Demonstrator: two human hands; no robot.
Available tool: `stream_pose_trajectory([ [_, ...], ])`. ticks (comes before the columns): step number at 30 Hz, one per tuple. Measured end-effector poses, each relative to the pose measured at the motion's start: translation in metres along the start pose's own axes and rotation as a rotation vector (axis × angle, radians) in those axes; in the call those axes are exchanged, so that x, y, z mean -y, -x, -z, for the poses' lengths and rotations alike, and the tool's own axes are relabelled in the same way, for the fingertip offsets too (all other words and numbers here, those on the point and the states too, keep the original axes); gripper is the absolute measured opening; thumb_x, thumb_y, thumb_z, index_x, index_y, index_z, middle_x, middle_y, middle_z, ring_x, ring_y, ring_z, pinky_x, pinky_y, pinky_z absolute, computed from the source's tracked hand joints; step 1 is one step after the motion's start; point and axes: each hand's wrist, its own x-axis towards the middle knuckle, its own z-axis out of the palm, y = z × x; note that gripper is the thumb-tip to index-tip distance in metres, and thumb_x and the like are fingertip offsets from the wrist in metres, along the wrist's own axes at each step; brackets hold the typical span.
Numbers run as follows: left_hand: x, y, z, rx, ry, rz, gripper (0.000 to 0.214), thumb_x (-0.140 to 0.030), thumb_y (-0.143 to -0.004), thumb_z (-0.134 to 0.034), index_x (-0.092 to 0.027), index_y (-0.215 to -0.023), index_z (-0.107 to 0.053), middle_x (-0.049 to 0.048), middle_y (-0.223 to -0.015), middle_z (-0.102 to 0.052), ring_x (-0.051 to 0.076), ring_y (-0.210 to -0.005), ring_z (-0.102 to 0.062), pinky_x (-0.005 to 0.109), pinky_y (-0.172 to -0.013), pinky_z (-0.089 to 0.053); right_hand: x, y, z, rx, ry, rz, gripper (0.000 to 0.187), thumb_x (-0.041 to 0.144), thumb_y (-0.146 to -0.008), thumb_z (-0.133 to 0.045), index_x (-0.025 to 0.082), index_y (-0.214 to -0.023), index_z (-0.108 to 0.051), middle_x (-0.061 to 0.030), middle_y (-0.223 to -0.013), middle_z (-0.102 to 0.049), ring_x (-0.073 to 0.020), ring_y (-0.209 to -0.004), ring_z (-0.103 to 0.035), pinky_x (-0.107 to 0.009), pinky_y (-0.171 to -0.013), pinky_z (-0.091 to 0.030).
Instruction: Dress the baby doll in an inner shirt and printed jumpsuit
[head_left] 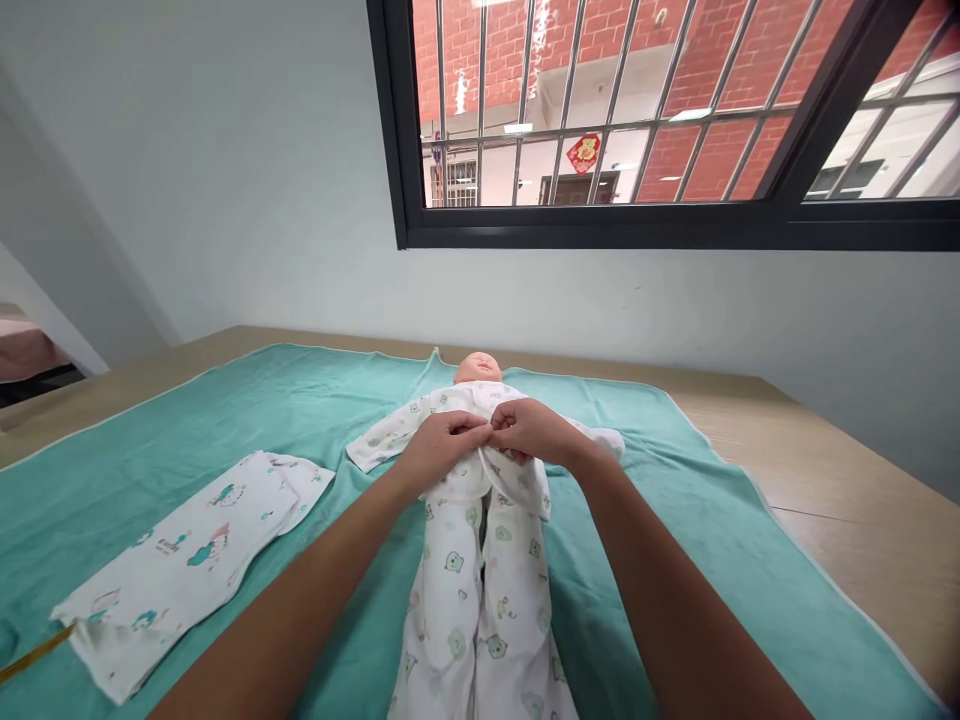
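A baby doll (pixel 478 368) lies on its back on a green blanket (pixel 315 385), its head toward the wall. It wears a white printed baby shirt (pixel 405 425) with the sleeves spread out, and white printed pants (pixel 454 580) reach toward me. Over the doll's chest, my left hand (pixel 448 447) pinches the front edge of the shirt. My right hand (pixel 536 430) meets it there, fingers closed on the same shirt front. The fingertips of both hands nearly touch, and whatever fastening lies between them is hidden.
On the left of the blanket lies a folded white printed cloth (pixel 199 550), with a yellow strip (pixel 34 655) at its near end. Bare wooden tabletop (pixel 847 480) shows at the right. Behind stand a wall (pixel 262 200) and a barred window (pixel 600 225).
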Motion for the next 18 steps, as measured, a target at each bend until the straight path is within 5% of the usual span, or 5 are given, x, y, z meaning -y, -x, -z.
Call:
stream_pose_trajectory([
  [5, 0.011, -0.002, -0.008, -0.186, -0.024, 0.032, 0.023, -0.038, -0.079, -0.058, -0.018, -0.076, -0.067, 0.0015, -0.075, -0.068, 0.017, -0.073, -0.060, 0.026, -0.062, -0.043, 0.004, 0.001, -0.001, 0.032, -0.034, 0.070, 0.021, 0.039, -0.076, -0.058, 0.019, -0.071, -0.061, 0.0018, -0.061, -0.060, -0.0102, -0.051, -0.051, -0.023, -0.048, -0.038],
  [18, 0.011, -0.003, -0.011, -0.180, 0.001, 0.064, 0.024, -0.038, -0.082, -0.054, -0.018, -0.076, -0.065, -0.0001, -0.070, -0.064, 0.014, -0.064, -0.054, 0.024, -0.055, -0.040, -0.001, -0.005, -0.006, 0.027, -0.230, -0.005, 0.013, 0.026, -0.069, -0.052, 0.018, -0.059, -0.052, 0.0005, -0.060, -0.057, -0.0085, -0.048, -0.045, -0.023, -0.046, -0.035],
])
